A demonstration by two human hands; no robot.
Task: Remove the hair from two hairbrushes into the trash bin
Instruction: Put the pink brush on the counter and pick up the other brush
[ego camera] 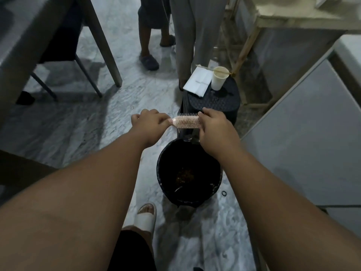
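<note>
A pink round hairbrush (187, 122) lies level in the air between my hands, above the far rim of the trash bin. My left hand (149, 125) grips its handle end. My right hand (214, 127) has its fingers curled over the bristled head at its right end. The black trash bin (163, 173) stands on the floor just below, lined with a dark bag, with a brownish clump of hair at its bottom. A second hairbrush is not in sight.
A dark plastic stool (213, 100) behind the bin carries a white paper (198, 82) and a paper cup (219, 78). Two people's legs (187, 36) stand beyond it. A grey cabinet (304, 133) is right, a table leg (105, 45) left, my sandalled foot (145, 218) below.
</note>
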